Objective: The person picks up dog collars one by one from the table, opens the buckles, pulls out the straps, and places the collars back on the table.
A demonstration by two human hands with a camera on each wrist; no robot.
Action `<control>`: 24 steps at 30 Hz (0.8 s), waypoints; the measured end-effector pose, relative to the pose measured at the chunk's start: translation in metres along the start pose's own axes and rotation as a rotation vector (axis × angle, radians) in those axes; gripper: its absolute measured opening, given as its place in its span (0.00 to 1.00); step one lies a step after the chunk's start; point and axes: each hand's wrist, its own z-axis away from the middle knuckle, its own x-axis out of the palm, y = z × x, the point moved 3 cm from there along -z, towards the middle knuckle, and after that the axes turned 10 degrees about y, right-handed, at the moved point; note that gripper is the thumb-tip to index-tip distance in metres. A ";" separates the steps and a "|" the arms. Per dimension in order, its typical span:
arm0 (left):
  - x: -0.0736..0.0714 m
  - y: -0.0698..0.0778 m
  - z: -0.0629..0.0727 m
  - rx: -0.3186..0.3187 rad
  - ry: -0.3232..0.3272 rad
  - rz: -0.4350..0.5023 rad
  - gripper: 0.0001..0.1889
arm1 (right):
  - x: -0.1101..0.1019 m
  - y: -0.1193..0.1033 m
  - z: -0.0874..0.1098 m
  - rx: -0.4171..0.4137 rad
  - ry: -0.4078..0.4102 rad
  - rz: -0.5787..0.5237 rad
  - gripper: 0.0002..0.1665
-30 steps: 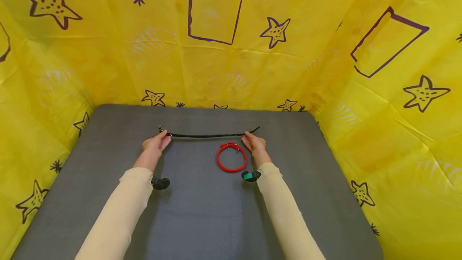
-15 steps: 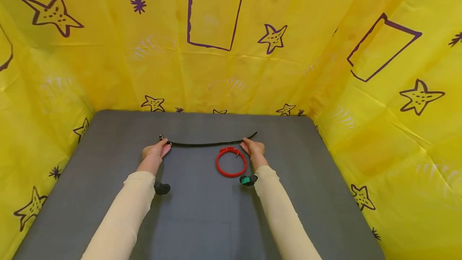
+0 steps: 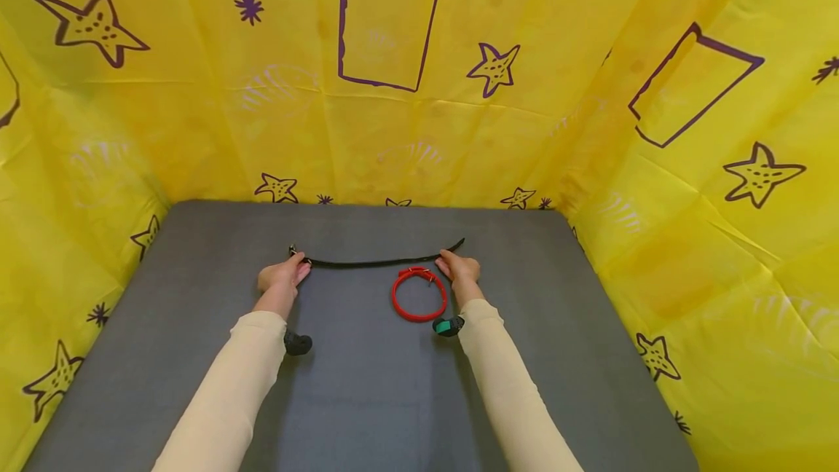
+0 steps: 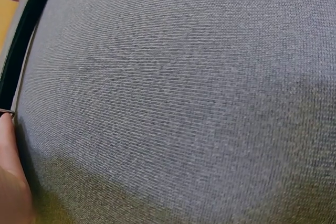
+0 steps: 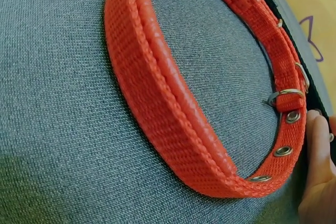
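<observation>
A black collar (image 3: 373, 264) stretches sideways between the two hands in the head view, sagging slightly in the middle. Its buckle end is pinched by my left hand (image 3: 280, 282), and my right hand (image 3: 462, 271) pinches it near the other end, whose tip sticks out past the fingers. Just in front of it lies a red collar (image 3: 419, 318), fastened into a loop. The right wrist view shows the woven band of this red collar (image 5: 157, 103) with metal eyelets and a ring, close beside the right hand (image 5: 317, 187). At the left wrist view's edge, the black collar (image 4: 21, 45) meets the fingers.
A grey cloth-covered table (image 3: 367, 399) lies under both hands. Yellow fabric walls (image 3: 367, 137) with purple drawings rise at its back and sides. Dark wrist cameras (image 3: 298, 344) hang from the sleeves.
Both hands have brought the black collar slightly down and nearer to the red collar, and it sags a little more. The head view has tilted slightly up. The red collar stays in place.
</observation>
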 end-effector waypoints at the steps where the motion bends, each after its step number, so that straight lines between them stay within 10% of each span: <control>1: 0.001 0.000 0.000 0.009 -0.001 -0.005 0.23 | 0.000 0.000 -0.001 -0.006 0.002 -0.001 0.19; 17: 0.003 -0.001 -0.002 0.082 -0.025 -0.016 0.23 | -0.004 -0.002 0.000 -0.046 -0.053 0.067 0.17; 24: -0.004 -0.005 0.005 0.185 -0.109 -0.148 0.28 | -0.018 -0.003 0.009 -0.357 -0.161 0.446 0.16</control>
